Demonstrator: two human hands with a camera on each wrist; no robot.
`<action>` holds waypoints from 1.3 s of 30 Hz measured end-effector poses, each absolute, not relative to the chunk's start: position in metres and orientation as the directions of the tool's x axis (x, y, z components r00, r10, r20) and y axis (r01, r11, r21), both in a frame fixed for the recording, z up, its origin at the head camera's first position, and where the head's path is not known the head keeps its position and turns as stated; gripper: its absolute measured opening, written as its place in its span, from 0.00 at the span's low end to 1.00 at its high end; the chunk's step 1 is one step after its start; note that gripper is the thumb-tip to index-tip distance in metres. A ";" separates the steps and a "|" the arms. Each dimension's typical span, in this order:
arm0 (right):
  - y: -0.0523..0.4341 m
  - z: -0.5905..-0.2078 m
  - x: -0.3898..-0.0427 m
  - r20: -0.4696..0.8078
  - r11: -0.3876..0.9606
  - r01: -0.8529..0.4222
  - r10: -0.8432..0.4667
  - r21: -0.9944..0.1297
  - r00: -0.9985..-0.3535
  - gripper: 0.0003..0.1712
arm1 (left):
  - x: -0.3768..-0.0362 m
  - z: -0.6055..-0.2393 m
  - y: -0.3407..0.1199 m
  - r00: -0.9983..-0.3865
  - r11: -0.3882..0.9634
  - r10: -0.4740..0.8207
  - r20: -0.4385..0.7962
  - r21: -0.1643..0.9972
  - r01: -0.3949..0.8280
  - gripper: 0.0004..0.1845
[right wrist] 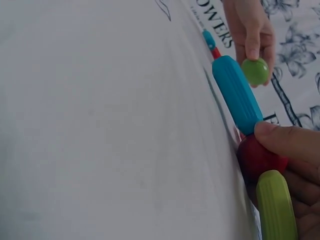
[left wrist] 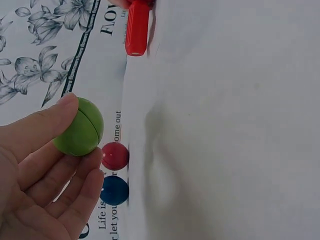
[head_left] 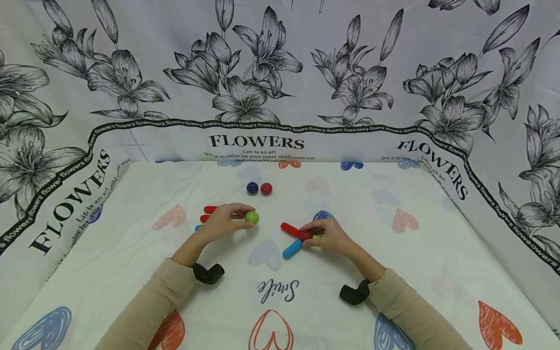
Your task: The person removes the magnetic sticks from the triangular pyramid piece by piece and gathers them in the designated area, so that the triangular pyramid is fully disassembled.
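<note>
My left hand (head_left: 220,222) pinches a green ball (head_left: 251,217) between thumb and fingers; the left wrist view shows a seam line across it. To the right, my right hand (head_left: 331,236) grips a dark red ball (right wrist: 260,157) with its thumb on top. From that ball stick out a red rod (head_left: 289,229), a blue rod (head_left: 292,249) and a yellow-green rod (right wrist: 276,207). In the head view my fingers partly cover the yellow-green rod. Two red rods (head_left: 205,218) and a blue piece (head_left: 199,227) lie beside my left hand, partly hidden by it.
Farther back on the table, a dark blue ball (head_left: 252,188) and a red ball (head_left: 266,189) sit side by side. A white cloth (head_left: 236,301) printed with hearts covers the table. Behind it hangs a flower-printed curtain (head_left: 197,107). Black curved pieces (head_left: 209,273) sit at both wrists.
</note>
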State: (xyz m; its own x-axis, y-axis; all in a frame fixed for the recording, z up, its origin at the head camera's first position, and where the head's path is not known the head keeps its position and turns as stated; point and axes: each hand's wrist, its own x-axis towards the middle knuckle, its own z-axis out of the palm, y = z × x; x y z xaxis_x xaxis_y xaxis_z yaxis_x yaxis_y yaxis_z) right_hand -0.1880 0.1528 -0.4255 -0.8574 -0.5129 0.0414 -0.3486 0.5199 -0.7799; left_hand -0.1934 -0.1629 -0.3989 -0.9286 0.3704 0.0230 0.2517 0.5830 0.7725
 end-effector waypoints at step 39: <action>0.153 -0.422 -0.191 -0.003 0.539 -0.325 -0.519 -0.777 -0.855 0.18 | -0.257 -0.402 -0.183 -1.000 0.645 0.026 0.016 0.763 0.029 0.26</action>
State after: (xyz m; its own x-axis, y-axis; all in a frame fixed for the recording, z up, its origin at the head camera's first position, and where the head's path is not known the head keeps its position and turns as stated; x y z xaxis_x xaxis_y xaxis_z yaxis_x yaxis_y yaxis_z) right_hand -0.1909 0.1531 -0.4216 -0.8550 -0.5186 -0.0026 -0.3247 0.5393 -0.7770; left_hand -0.2570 -0.1832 -0.4018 -0.9995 0.0263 0.0156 0.0289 0.6452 0.7635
